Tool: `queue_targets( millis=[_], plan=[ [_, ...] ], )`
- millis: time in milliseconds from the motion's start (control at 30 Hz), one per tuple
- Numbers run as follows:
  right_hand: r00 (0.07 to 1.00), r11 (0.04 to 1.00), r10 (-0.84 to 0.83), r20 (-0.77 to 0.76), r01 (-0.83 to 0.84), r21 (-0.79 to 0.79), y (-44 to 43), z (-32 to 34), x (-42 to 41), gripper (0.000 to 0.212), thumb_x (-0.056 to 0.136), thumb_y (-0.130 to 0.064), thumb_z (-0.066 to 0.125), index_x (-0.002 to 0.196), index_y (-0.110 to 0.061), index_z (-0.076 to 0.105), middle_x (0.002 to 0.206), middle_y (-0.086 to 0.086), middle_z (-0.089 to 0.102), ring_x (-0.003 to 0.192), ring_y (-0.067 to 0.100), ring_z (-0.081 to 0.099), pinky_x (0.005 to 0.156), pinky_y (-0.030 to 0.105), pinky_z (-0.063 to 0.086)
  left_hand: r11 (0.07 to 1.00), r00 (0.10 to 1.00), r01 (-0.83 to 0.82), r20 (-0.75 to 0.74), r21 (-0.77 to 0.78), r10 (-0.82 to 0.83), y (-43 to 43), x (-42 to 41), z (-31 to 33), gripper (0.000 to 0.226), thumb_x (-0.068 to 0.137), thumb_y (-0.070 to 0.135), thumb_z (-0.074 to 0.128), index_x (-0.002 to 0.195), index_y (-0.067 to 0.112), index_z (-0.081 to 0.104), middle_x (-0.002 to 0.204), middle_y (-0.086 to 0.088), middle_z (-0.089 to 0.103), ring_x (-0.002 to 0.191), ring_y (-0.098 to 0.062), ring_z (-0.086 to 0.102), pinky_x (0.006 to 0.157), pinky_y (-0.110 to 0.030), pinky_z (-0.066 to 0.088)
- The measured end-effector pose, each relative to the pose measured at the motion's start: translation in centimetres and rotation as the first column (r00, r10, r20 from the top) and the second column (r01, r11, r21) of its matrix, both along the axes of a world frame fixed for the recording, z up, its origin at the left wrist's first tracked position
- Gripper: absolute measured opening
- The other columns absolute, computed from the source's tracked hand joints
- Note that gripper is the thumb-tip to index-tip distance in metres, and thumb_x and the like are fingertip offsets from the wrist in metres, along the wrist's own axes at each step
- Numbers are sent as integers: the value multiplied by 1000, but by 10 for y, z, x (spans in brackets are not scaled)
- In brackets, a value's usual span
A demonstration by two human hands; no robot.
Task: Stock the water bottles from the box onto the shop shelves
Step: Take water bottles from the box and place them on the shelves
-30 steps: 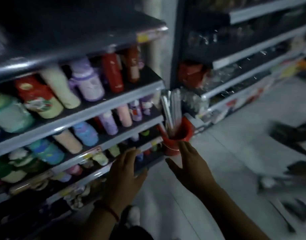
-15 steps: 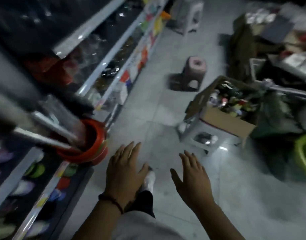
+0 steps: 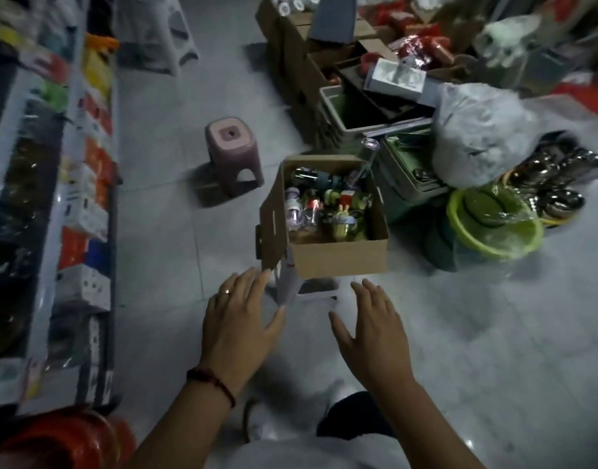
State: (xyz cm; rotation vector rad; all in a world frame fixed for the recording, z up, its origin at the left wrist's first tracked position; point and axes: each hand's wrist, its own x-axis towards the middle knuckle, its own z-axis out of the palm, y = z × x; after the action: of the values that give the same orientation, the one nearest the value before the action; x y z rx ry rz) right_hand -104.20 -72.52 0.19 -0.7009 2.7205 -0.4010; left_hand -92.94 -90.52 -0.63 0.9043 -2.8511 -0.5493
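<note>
Operator: Fingers (image 3: 245,284) on both hands are spread wide and straight, holding nothing, as I reach for the stock. My left hand (image 3: 238,319) hovers just short of the box's hanging side flap. My right hand (image 3: 368,328) hangs level with it, near the front wall. Neither touches cardboard.

Desk: Where are the bottles?

Operator: The water bottles (image 3: 311,211) lie jumbled inside the open box (image 3: 341,257). It sits on a white stool (image 3: 287,287) on the floor, well apart from the shelves (image 3: 47,231) along my left.

Desk: Best way in?

Operator: My judgement is to go over the near rim from above and take a bottle lying on top rather than dig. I would curl round its body and lift it straight up, clear of the flap. The box seems to overhang its small stool, so I would keep weight off the near edge, since it could tip.

Desk: What has changed in half a second?

Operator: The view has swung off the shelves and down the aisle. The box was far off to the right and now stands just beyond my hands. The red bucket (image 3: 64,438), which was beside my left hand, has slid to the lower left corner. My hands are as flat and empty as before.
</note>
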Motion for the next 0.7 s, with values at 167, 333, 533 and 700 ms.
queue_targets(
  millis=[167,333,533,700],
  plan=[
    [1000,1000,-4,21,3,31,-31,-28,-86,68,103,-56,51,159,-21,34,168,4,33,158,28,26,128,45,27,999,999,24,44,40,-26,-23,-76,-26,68,88,51,67,149,28,45,151,0,50,141,-24,43,112,-42,39],
    [994,994,107,20,-108,27,-77,-47,-196,69,103,-58,49,159,-22,33,168,4,32,158,29,24,127,47,29,995,996,-81,46,55,79,-50,-162,-33,67,86,46,73,146,24,50,147,-2,53,137,-26,47,109,-45,45],
    [977,977,209,46,-211,40,-124,-51,-303,68,101,-57,52,157,-24,32,166,4,35,158,27,25,128,47,29,983,977,-184,110,11,181,-82,-250,-33,66,84,43,76,142,20,54,142,-6,58,132,-29,53,105,-47,49],
    [968,959,220,119,-237,155,-137,-95,-352,63,98,-52,58,150,-20,42,157,9,47,149,31,40,118,46,41,992,973,-121,204,36,111,-94,-312,-59,63,84,44,73,139,19,55,140,-8,60,128,-32,56,100,-49,51]
  ],
)
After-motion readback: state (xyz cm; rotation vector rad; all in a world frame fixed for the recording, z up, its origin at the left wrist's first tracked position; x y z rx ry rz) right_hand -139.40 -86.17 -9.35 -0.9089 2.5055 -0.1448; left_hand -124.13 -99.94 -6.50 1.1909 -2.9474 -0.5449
